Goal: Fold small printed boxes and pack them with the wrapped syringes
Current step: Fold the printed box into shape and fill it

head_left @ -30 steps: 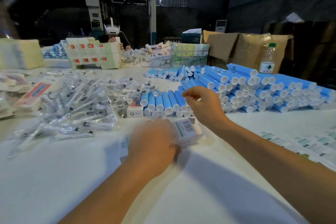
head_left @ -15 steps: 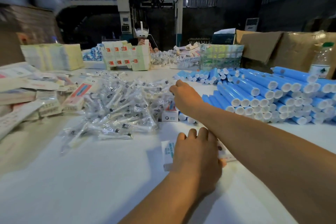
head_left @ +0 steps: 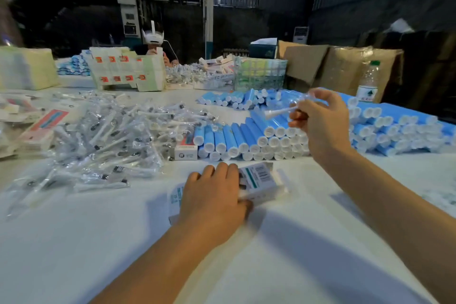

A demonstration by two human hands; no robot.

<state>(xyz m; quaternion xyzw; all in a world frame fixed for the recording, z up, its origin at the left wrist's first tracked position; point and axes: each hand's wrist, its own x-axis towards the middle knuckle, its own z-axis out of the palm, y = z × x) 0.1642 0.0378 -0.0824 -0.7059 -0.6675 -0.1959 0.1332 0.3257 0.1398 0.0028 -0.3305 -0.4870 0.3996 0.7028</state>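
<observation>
My left hand (head_left: 213, 192) rests on the white table and grips a small printed box (head_left: 259, 179) with a barcode, whose right end points away from me. My right hand (head_left: 320, 121) is raised above the blue tubes and pinches a wrapped syringe (head_left: 283, 111) in clear film, its tip pointing left. A big loose pile of wrapped syringes (head_left: 116, 140) lies to the left of the box.
Stacks of blue-and-white tubes (head_left: 246, 140) fill the middle and right. A small red-and-white box (head_left: 186, 150) sits by the pile. Flat printed cartons (head_left: 125, 69) and another person (head_left: 154, 44) are at the far side. A water bottle (head_left: 369, 81) stands at the right.
My right hand left the syringe pile, lifted and moved right with one wrapped syringe. My left hand stays on the box, which now shows its barcode face.
</observation>
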